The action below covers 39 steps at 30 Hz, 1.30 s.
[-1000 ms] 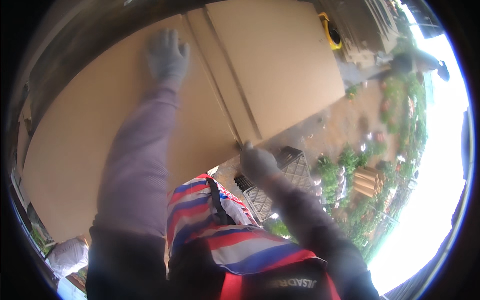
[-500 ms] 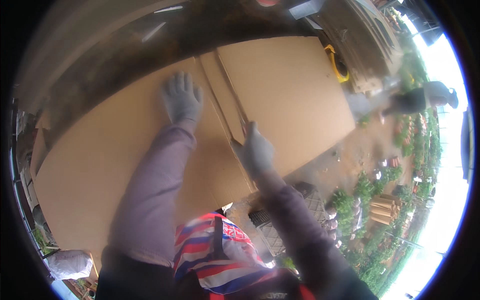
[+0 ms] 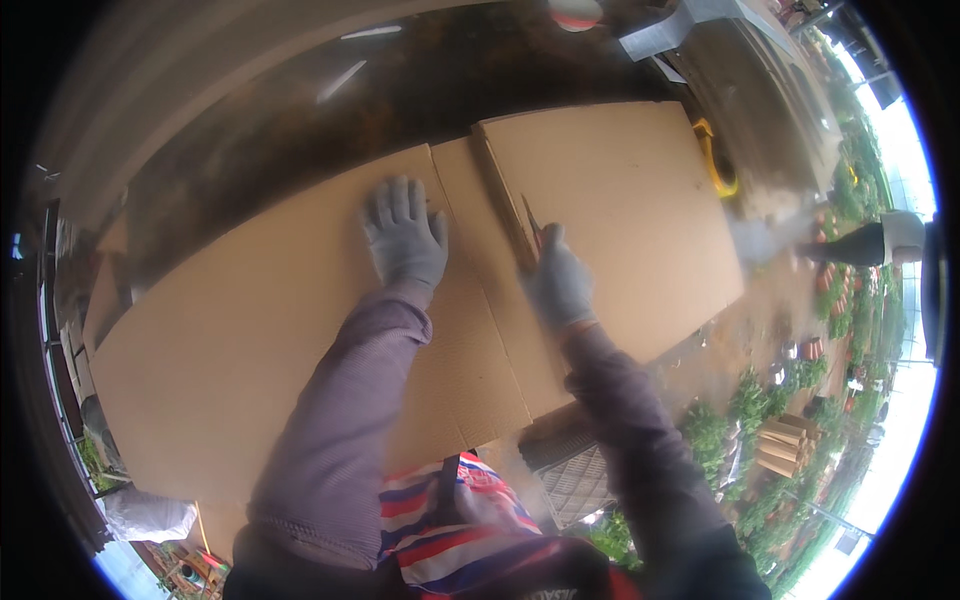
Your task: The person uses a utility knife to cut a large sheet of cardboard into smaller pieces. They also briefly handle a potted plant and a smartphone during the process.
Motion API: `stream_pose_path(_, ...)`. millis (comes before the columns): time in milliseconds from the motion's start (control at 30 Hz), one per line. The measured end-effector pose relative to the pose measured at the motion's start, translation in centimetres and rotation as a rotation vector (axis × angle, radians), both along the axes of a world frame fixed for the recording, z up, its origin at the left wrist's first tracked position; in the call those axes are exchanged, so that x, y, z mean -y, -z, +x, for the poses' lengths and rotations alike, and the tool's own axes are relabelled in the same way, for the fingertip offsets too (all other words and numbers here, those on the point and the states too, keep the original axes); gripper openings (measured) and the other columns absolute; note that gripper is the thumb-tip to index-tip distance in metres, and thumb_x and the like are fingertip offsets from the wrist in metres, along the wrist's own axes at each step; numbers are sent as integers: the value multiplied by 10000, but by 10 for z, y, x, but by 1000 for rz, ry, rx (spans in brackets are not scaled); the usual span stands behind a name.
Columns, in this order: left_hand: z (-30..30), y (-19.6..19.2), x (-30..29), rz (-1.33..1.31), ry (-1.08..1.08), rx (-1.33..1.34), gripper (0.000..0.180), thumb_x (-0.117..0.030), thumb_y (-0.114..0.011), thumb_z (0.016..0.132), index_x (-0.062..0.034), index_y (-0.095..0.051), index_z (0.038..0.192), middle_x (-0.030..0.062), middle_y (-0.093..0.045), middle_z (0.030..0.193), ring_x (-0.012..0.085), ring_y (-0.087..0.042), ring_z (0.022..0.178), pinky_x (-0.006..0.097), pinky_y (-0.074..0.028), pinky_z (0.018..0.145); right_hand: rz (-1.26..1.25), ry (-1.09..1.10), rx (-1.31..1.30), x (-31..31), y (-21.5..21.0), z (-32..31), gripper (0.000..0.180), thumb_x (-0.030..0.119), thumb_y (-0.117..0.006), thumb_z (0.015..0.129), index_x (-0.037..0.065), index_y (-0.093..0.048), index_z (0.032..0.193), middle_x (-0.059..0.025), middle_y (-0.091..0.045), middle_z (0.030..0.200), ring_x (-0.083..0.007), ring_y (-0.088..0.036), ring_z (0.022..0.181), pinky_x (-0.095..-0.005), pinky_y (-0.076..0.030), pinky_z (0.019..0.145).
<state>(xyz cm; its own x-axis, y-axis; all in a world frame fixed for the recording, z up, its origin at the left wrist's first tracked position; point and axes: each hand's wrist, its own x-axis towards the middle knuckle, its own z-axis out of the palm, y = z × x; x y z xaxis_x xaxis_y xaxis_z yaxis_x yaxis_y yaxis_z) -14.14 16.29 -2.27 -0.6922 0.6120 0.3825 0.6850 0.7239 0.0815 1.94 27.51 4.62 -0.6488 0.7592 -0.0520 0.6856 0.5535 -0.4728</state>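
A large brown cardboard sheet (image 3: 240, 300) spreads out in front of me. My left hand (image 3: 407, 235), in a grey glove, lies flat on it with the fingers apart. To its right, a thick-edged cardboard piece (image 3: 620, 190) is separated from the sheet by a lower cardboard strip (image 3: 462, 185). My right hand (image 3: 563, 282), also gloved in grey, is closed round a knife (image 3: 530, 214) with a thin pointed blade. The blade points away from me, beside the piece's left edge. Most of the handle is hidden in the glove.
A yellow ring-shaped thing (image 3: 716, 160) sits beyond the right piece, near stacked cardboard (image 3: 760, 95). A dark crate (image 3: 570, 470) stands below the near edge. At far right are a person (image 3: 880, 240), plants (image 3: 750, 400) and bundled cardboard (image 3: 788, 445).
The knife has come out from the gap between the cardboard parts, and its blade now shows. The gap looks wider. My view has shifted, and the person at right has moved.
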Motion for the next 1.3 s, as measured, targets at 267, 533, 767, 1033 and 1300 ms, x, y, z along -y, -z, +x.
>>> stream_pose_path(267, -4, 1, 3, 38, 32, 108, 525, -345, -556, 899, -64, -489, 1337, 139, -442, 1399, 359, -363, 1326, 579, -238, 1117, -87, -143, -19, -12, 25, -118, 363, 324, -573, 896, 20, -464, 1062, -227, -678, 857, -444, -651, 810, -495, -511, 739)
stream_pose_path(533, -1, 0, -1, -26, -12, 196, 578, -396, -499, 937, -78, -417, 1412, 125, -392, 1456, 340, -326, 1364, 585, -209, 1126, -178, -177, 83, -33, 37, -132, 481, 291, -648, 820, -15, -449, 1133, -259, -665, 989, -427, -657, 908, -485, -520, 784)
stream_pose_path(767, 4, -6, -2, -111, -40, 267, 580, -401, -464, 955, -94, -384, 1441, 112, -330, 1514, 314, -256, 1414, 575, -169, 1143, -120, -233, 52, -37, 40, -133, 478, 274, -588, 863, -39, -404, 1174, -289, -657, 990, -472, -645, 907, -537, -512, 786)
stream_pose_path(1033, 5, -4, 1, -112, -34, 248, 570, -389, -466, 953, -84, -395, 1429, 116, -327, 1513, 321, -256, 1412, 575, -165, 1145, -83, -118, -85, -56, 23, -132, 368, 300, -586, 912, 16, -462, 1110, -218, -676, 860, -363, -677, 732, -463, -531, 653)
stream_pose_path(1300, 3, 0, -1, 10, -10, 268, 537, -356, -491, 946, -78, -425, 1400, 129, -374, 1475, 335, -286, 1396, 590, -195, 1130, -123, -267, 87, -24, 54, -139, 254, 249, -439, 981, 3, -457, 1046, -218, -650, 705, -370, -669, 643, -472, -531, 615)
